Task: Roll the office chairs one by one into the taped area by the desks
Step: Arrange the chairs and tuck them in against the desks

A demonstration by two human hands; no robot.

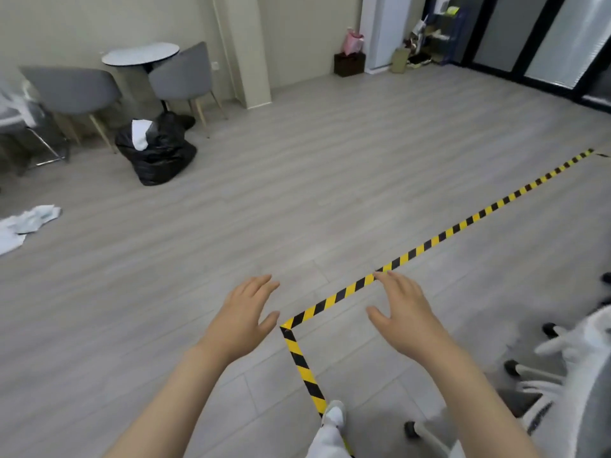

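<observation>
Head view: both bare forearms reach forward over the grey plank floor [297, 180]. Left hand [246, 317] palm down, fingers straight and together, thumb out to the side; holds nothing. Right hand [401, 314] palm down, fingers straight and slightly spread, thumb out; holds nothing. Neither hand touches a chair.

Yellow-black tape [463, 224] marks the area: one strip runs from the corner between the hands toward the floor's far right edge, a second strip runs from that corner toward the near edge. A white shoe [334, 414] stands on the near strip.

Office chair [562, 365], white frame with black castors, blurred, at the floor's near right corner, inside the taped corner, just right of the right forearm.

Far left corner of the floor: round table [140, 54] with two grey chairs [76, 90], black rubbish bag [158, 153] beside them. White cloths [26, 223] at the left edge.
</observation>
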